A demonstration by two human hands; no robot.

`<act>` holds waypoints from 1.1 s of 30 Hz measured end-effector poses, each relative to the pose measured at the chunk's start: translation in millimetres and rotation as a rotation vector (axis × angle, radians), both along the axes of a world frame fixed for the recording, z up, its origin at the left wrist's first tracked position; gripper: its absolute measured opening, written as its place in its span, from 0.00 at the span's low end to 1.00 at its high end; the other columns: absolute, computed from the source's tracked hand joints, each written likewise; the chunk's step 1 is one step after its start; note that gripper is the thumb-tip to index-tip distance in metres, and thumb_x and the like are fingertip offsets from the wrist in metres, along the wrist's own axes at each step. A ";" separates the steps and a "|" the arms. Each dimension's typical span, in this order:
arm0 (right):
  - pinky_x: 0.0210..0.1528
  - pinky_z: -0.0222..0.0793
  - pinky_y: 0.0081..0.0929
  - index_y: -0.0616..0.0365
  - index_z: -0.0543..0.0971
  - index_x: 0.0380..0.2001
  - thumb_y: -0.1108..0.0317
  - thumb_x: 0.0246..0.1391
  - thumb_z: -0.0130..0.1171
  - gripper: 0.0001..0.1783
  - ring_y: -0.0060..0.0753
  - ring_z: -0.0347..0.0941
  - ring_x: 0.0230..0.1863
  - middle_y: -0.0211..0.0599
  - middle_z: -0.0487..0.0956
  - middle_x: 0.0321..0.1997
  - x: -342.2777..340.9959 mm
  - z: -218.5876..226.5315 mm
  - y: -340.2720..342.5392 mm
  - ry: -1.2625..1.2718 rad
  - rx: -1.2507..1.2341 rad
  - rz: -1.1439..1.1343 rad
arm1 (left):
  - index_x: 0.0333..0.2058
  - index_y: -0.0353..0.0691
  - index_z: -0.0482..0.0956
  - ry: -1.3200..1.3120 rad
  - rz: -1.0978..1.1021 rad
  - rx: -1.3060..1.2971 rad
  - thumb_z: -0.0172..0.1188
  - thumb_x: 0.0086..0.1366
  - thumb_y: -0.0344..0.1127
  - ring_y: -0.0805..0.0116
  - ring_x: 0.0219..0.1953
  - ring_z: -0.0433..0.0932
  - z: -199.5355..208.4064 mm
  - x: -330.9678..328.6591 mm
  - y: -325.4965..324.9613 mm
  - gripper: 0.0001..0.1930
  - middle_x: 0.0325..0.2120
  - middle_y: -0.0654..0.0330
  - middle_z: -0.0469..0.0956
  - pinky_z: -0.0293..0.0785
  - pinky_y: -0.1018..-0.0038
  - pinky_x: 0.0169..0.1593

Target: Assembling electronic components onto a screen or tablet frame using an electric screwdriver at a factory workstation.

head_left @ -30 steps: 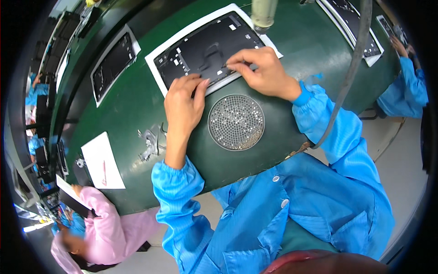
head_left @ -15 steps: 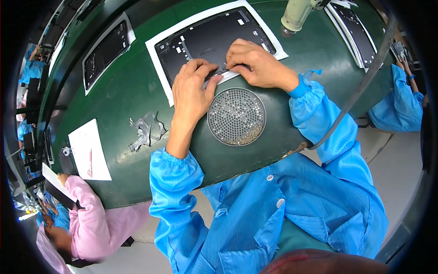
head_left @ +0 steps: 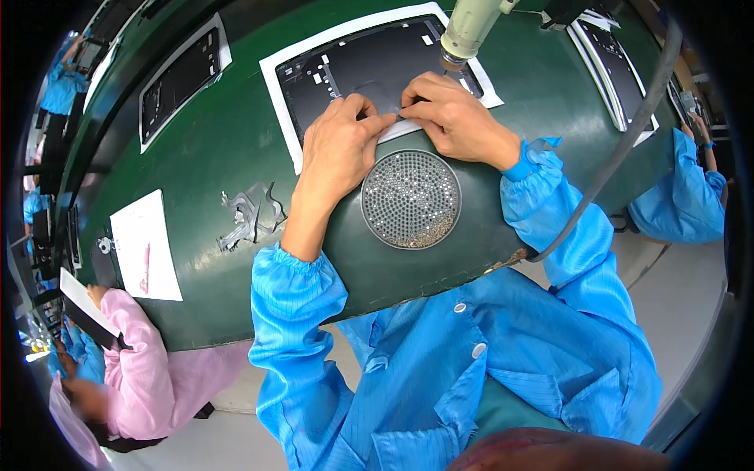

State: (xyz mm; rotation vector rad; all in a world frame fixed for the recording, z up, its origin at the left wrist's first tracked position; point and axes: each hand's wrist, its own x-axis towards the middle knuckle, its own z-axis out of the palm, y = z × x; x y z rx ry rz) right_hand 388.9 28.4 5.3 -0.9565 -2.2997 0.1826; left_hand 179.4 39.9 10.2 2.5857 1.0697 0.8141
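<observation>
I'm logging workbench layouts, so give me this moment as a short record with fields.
Left hand: left hand, fingertips at the near edge of the black panel
Right hand: right hand, fingertips beside the left's; anything pinched is too small to tell
Under panel: white sheet
Nearest the person: round grey dish with small metal pieces
Left of dish: crumpled grey strips
Farther left: white paper with pink pen
Lower left: co-worker in pink

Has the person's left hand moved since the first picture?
Yes, rightward: judged against the round dish, the left hand is now closer to the right hand.
</observation>
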 end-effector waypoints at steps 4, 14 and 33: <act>0.41 0.67 0.35 0.62 0.80 0.30 0.83 0.39 0.59 0.11 0.42 0.71 0.42 0.37 0.75 0.36 0.8 -0.6 1.5 -0.012 0.012 0.030 | 0.37 0.46 0.84 -0.017 0.015 0.050 0.62 0.53 0.28 0.62 0.33 0.75 -1.6 -3.2 -0.4 0.11 0.29 0.62 0.74 0.71 0.67 0.34; 0.40 0.68 0.35 0.62 0.81 0.30 0.83 0.39 0.58 0.11 0.43 0.71 0.41 0.39 0.75 0.36 -0.1 -0.4 -0.1 -0.006 0.034 0.032 | 0.34 0.44 0.85 -0.083 -0.104 0.034 0.60 0.49 0.25 0.63 0.31 0.73 -8.6 -3.5 7.2 0.13 0.28 0.63 0.73 0.73 0.66 0.34; 0.30 0.73 0.22 0.64 0.74 0.42 0.73 0.47 0.66 0.19 0.29 0.78 0.27 0.36 0.79 0.27 42.6 74.7 40.6 0.915 -0.505 -0.140 | 0.35 0.46 0.85 -0.068 -0.044 -0.092 0.62 0.55 0.31 0.60 0.34 0.76 -3.4 -13.5 -4.0 0.09 0.28 0.62 0.76 0.73 0.65 0.36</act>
